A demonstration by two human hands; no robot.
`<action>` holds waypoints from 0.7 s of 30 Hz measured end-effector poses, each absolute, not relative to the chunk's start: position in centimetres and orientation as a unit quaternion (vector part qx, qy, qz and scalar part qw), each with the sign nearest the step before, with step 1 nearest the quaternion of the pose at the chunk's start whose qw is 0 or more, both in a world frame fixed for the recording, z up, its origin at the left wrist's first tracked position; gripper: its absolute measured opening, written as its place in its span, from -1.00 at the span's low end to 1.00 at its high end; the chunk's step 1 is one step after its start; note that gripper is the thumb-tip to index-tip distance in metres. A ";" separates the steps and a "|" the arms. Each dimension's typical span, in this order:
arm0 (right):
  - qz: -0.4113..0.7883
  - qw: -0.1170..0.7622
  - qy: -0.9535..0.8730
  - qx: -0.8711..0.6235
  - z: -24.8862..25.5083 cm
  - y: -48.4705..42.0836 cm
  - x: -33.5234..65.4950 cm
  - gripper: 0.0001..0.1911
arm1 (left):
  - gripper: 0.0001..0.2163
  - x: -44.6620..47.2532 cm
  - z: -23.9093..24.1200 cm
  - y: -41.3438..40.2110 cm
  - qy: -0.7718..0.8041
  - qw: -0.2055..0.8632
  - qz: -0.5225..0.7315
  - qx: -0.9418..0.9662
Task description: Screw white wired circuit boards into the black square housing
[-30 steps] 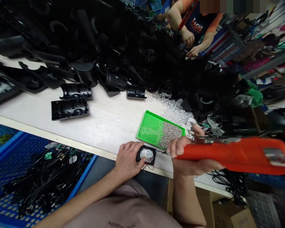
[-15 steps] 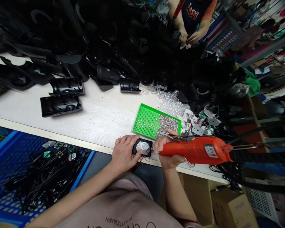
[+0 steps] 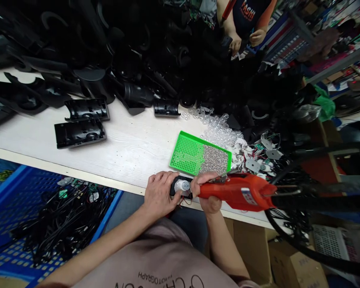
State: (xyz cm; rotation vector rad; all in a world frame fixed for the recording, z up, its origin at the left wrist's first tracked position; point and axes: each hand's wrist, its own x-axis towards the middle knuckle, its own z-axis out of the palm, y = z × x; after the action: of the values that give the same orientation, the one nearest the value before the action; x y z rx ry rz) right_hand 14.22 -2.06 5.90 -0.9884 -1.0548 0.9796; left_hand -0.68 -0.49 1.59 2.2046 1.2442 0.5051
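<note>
A small black motor housing (image 3: 182, 187) with a round silvery-white middle is gripped by the left hand (image 3: 159, 194) at the worktop (image 3: 132, 148) edge, just below the green screw tray (image 3: 187, 154). An orange-red electric screwdriver (image 3: 238, 193) is clenched in the right hand (image 3: 206, 191), tip against the housing.

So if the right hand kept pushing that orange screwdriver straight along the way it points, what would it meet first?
The right hand aims the orange screwdriver leftward, so it would first meet the small black part with a white disc, then the left hand holding it.
</note>
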 end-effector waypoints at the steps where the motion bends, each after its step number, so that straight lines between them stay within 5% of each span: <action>1: 0.436 0.640 -0.469 -0.424 5.7 -2.1 14.3 -0.57 | -0.57 -0.7 1.6 -0.5 0.465 0.277 0.186 0.820; 15: 0.469 0.644 -0.451 -0.401 5.6 -0.7 15.2 -0.29 | -0.59 -1.1 1.8 -0.4 0.454 0.248 0.195 0.833; 21: 0.154 0.591 -0.499 -0.615 7.3 -3.9 17.3 -0.45 | -0.40 -3.2 -0.3 0.4 0.410 0.259 0.229 0.844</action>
State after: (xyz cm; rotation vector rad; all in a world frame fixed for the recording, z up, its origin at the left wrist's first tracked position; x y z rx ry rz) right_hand 17.28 -3.95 7.31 -1.4305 -1.1599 0.3581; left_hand -3.18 0.35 -0.34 2.2860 1.1122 0.6217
